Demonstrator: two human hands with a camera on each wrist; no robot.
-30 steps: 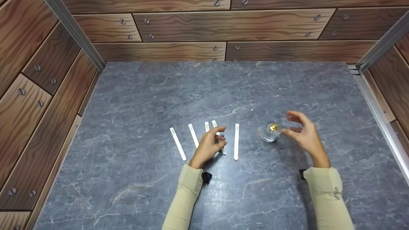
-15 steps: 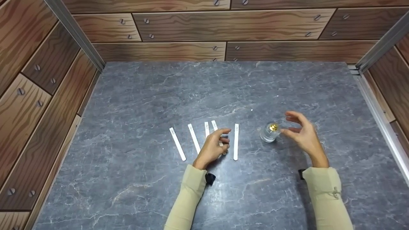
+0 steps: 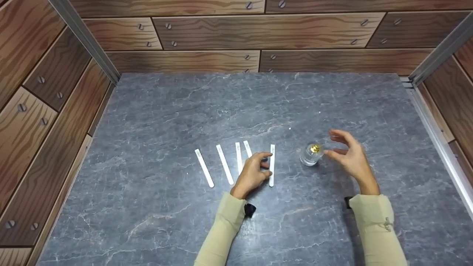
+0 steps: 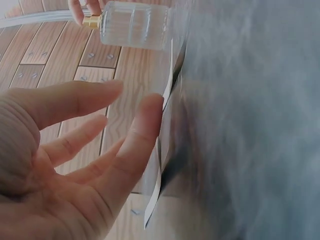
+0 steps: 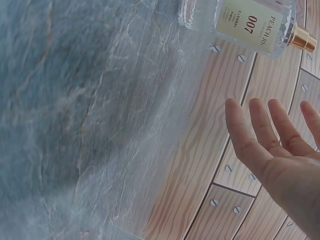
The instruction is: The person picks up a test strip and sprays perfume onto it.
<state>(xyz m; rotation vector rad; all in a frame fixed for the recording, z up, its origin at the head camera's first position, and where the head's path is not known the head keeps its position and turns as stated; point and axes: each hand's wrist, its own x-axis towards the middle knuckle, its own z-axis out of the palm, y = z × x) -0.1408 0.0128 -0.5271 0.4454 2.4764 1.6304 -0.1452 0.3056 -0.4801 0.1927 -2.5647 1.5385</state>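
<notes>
My left hand is over the rightmost of several white paper test strips, fingers bent and gap between thumb and fingertips. In the left wrist view a fingertip of the left hand is against or just beside a thin strip; I cannot tell which. Nothing is pinched. To the right stands a clear glass perfume bottle with a gold spray top, upright. Its label reads 007 in the right wrist view. Beside it my right hand has spread, slightly bent fingers and holds nothing.
More strips fan out leftward, with one strip farthest left. Part of another strip is covered by the left hand. Wood-patterned walls bound the grey marbled table. A metal rail runs along the right.
My left hand has moved right, from the middle strips to the rightmost one. My right hand stays beside the bottle. The strips and bottle have not visibly moved on the table.
</notes>
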